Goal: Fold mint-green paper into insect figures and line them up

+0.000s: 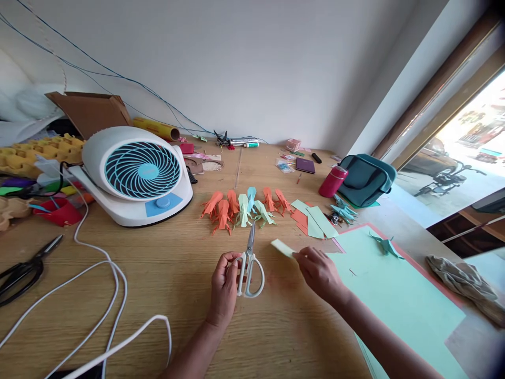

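Observation:
My left hand (pixel 224 288) is closed around one handle of a pair of white-handled scissors (pixel 250 266), whose blades point away from me and look shut. Between the fingers of my right hand (pixel 317 271) is a folded pale green paper strip (pixel 282 247), held over the bare wood. Beyond the scissors stands a row of folded paper figures, several orange (pixel 223 211), a few pale green (pixel 242 209) and one light blue (pixel 251 199). To their right lie overlapping pale green paper pieces (pixel 314 223) and orange paper pieces (pixel 300 220).
Large pale green sheets (pixel 398 295) cover the right side, with a teal paper figure (pixel 387 246) on top. A white fan (pixel 138 176), white cable (pixel 118 273) and black scissors (pixel 29 268) are at left. A red bottle (pixel 333 181) and teal bag (pixel 366 180) stand back right.

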Motion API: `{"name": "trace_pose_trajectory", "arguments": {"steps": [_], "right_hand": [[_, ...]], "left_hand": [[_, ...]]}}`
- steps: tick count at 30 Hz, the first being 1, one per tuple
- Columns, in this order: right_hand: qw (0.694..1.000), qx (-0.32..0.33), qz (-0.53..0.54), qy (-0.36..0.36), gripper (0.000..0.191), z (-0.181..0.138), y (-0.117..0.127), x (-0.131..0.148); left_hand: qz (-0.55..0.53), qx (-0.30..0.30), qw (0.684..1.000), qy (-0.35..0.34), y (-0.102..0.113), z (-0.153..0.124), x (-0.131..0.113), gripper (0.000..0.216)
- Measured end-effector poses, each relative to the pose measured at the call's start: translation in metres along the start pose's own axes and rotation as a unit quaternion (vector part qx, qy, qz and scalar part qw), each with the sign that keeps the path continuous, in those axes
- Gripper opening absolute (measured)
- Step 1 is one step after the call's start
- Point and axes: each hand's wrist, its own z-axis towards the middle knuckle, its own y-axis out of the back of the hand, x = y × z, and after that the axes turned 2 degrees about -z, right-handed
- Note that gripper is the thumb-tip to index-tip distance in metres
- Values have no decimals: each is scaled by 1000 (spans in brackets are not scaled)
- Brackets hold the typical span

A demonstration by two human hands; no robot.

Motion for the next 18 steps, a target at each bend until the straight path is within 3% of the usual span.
{"name": "trace_pose_trajectory", "arguments": {"steps": [3, 7, 12, 15, 18], "right_hand": [[994, -30, 47, -90, 28, 9, 1, -15], [966, -121, 21, -228, 35, 46, 1, -67], [947, -125, 10, -296, 31, 83, 5, -119], [945, -149, -3, -292, 38, 79, 8, -109], [953, -169, 20, -252, 36, 55, 11, -57]], "left_hand": [[3, 5, 1000, -1, -1, 1, 1, 36], [6, 8, 1000, -3, 1, 1, 3, 37], [5, 7, 1000, -4, 3, 1, 5, 39], [-2, 7, 1000, -2, 2, 2, 6, 39], [-7, 2, 1000, 5, 1, 3, 5, 39]]}}
